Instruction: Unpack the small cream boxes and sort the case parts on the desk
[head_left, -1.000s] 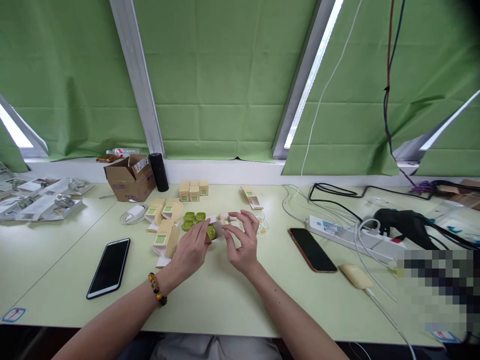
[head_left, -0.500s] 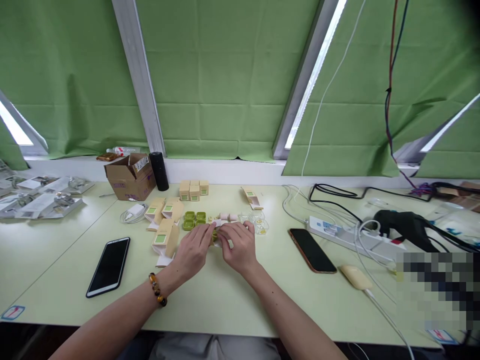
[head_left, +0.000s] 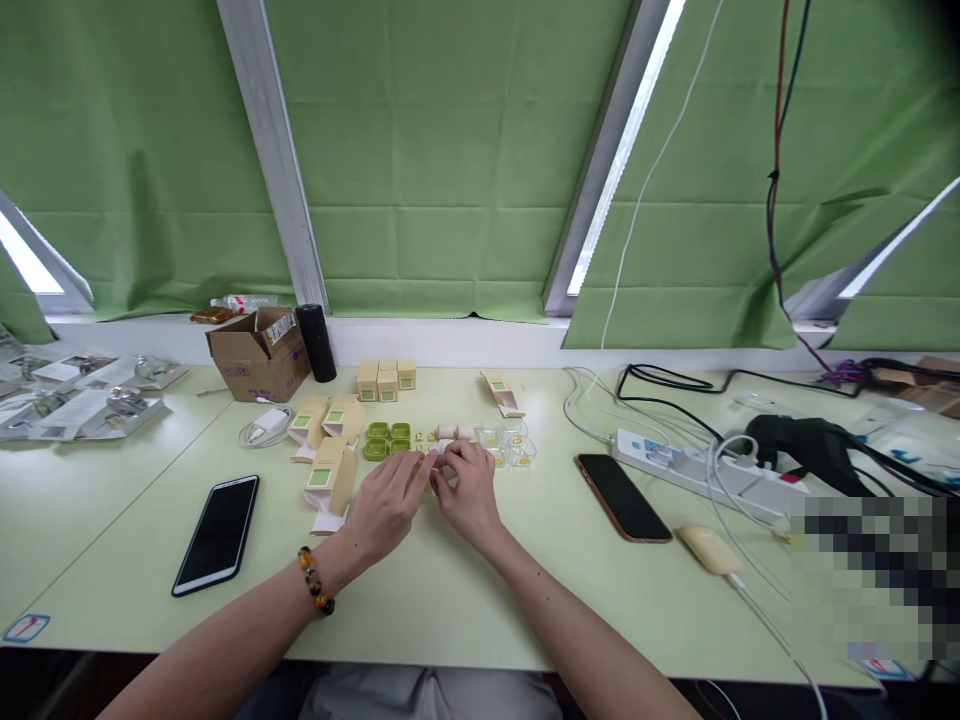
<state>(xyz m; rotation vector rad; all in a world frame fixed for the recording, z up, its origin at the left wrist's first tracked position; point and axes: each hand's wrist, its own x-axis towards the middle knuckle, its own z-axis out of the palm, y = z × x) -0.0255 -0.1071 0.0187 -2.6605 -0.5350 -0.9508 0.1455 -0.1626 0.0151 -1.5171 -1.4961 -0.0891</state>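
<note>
My left hand [head_left: 386, 500] and my right hand [head_left: 466, 492] meet at the middle of the table, fingers bent and pinched close together. Whatever lies between them is mostly covered by the fingers; only a bit of white shows. Just beyond my left hand stand several small green square cups [head_left: 388, 440]. Tiny yellow pieces [head_left: 425, 438] and pale pinkish cylinders [head_left: 455, 433] lie past the fingertips. Clear plastic pieces with yellow spots [head_left: 517, 452] are right of my right hand. Open small cardboard boxes [head_left: 331, 475] with white flaps lie left of my left hand.
Closed small boxes [head_left: 386, 382] stand at the back, and another open box [head_left: 502, 393] lies apart. Phones flank my arms: one left [head_left: 217, 535], one right [head_left: 622, 498]. A power strip [head_left: 690, 475] with cables, a black cylinder [head_left: 316, 343] and a brown carton [head_left: 259, 355] are around.
My right hand has shifted slightly left, closer to my left hand. The green and white bits seen between the fingers earlier are now mostly covered.
</note>
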